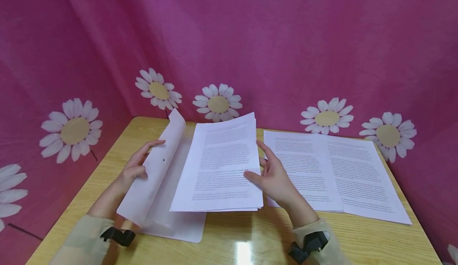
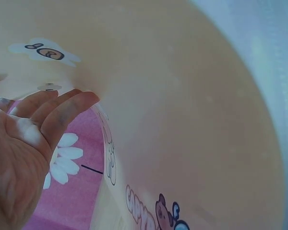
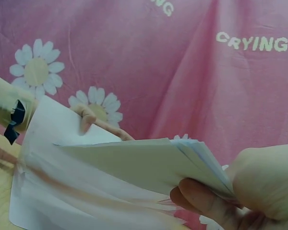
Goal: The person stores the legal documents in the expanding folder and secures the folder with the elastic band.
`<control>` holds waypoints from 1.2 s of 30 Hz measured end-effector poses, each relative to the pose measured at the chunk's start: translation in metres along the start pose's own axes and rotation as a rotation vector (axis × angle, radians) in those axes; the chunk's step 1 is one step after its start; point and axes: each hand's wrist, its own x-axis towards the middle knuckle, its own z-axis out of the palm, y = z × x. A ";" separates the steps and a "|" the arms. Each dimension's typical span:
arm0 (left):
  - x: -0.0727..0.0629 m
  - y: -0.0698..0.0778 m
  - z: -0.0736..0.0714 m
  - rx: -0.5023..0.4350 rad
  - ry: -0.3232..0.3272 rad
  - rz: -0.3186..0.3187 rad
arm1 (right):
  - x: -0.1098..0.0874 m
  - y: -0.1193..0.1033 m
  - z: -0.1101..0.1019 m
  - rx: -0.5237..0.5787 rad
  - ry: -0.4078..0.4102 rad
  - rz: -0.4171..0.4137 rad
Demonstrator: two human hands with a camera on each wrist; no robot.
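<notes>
My left hand (image 1: pixel 133 170) holds the raised cover of a white folder (image 1: pixel 157 173) by its left edge, bending it up and back. Cartoon animal prints (image 2: pixel 50 53) show on the cover's outer side in the left wrist view. With the thumb on top and fingers beneath, my right hand (image 1: pixel 278 179) grips a stack of printed sheets (image 1: pixel 223 165) by its right edge. The stack hangs tilted over the folder's lower half (image 1: pixel 179 229), hiding part of it. Its layered edges (image 3: pixel 201 153) show in the right wrist view.
Two more printed paper piles (image 1: pixel 297 169) (image 1: pixel 361 177) lie side by side, slightly overlapping, at the right of the wooden table (image 1: pixel 229 233). A pink curtain with white daisies (image 1: pixel 250 50) stands behind the table and along its sides.
</notes>
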 end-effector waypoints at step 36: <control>-0.001 0.000 0.003 0.011 0.002 0.011 | -0.004 0.003 0.048 -0.119 -0.001 -0.056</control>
